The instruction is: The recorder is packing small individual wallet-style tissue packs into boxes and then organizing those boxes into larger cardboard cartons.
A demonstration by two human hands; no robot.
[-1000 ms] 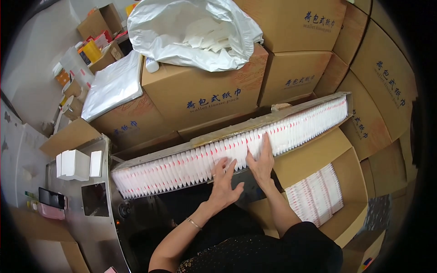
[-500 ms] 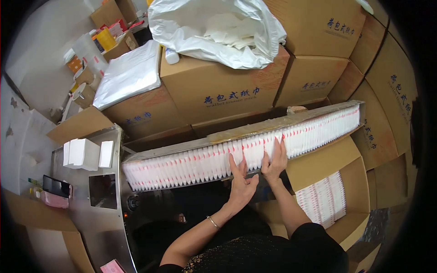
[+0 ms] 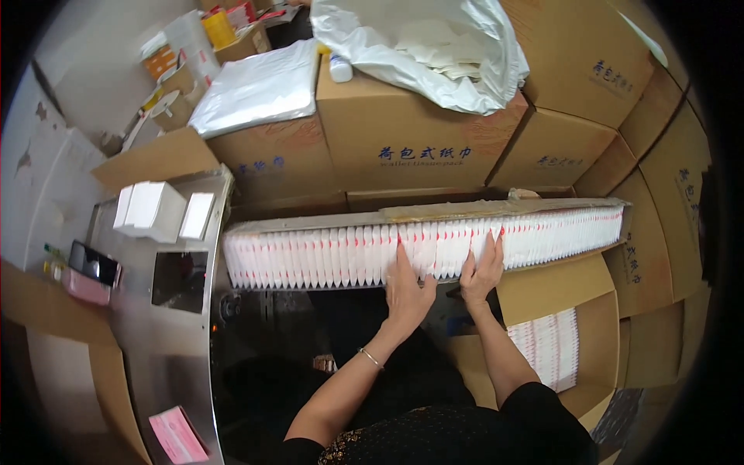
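Note:
A long row of white tissue packs with red marks (image 3: 310, 256) stands on edge in a long narrow tray (image 3: 325, 225) in front of me. My left hand (image 3: 408, 294) touches the front of the row near its middle, index finger stretched up along the packs and thumb apart. A short way to the right, my right hand (image 3: 483, 273) rests against the same row, its fingers extended upward and its thumb apart. Several packs show between the two hands. Some fingertips are hard to make out against the packs.
An open carton (image 3: 597, 333) with packed rows of tissue packs sits at lower right. On the left, a metal table (image 3: 178, 325) carries white stacks (image 3: 155, 213) beside a dark opening. Cartons (image 3: 422, 147) line the back, topped by an open white bag (image 3: 418, 46).
The view has shifted, so the scene sits further right. My left hand has moved left along the row, and the gap between my hands is a little wider.

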